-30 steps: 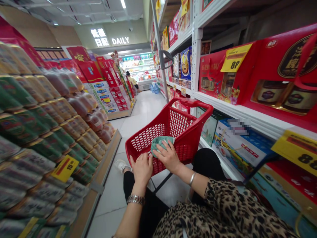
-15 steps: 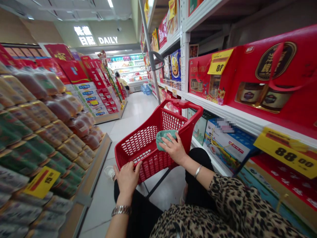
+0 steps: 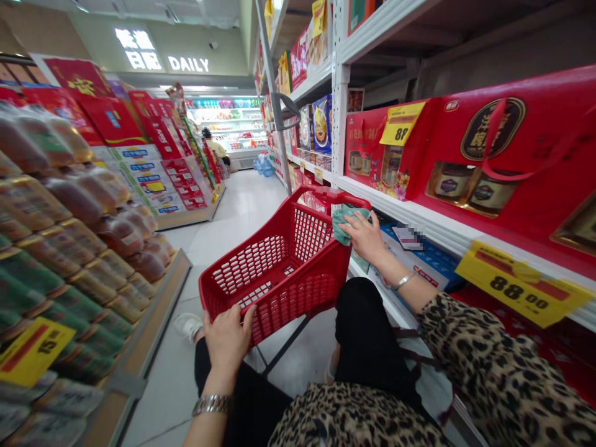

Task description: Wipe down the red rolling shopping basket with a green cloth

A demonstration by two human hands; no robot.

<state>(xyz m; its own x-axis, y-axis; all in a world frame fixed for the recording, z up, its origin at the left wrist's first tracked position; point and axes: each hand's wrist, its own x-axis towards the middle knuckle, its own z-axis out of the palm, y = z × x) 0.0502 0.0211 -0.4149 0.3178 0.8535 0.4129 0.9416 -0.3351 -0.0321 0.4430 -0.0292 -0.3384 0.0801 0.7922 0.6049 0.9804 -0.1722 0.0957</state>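
Note:
A red plastic shopping cart (image 3: 298,295) with perforated sides stands in front of me between my knees. My left hand (image 3: 228,338) is closed over the rim at its near left corner, thumb along the top edge. My right hand (image 3: 365,236) presses a green cloth (image 3: 347,220) onto the cart's upper right rim, just below the handle (image 3: 333,196). The fingers lie bent over the cloth and partly cover it. Nothing is seen lying in the cart's basket.
To the right, white shelving (image 3: 341,124) holds red gift boxes (image 3: 503,149) with yellow price tags. Stacked drink packs (image 3: 88,248) stand on a low platform on the left. Further down the aisle are a stack of cartons (image 3: 153,180) and a person (image 3: 216,149).
My right hand has slid the green cloth along the cart's side, away to the upper right toward the handle. My left hand keeps its hold on the rim. The view has turned slightly right.

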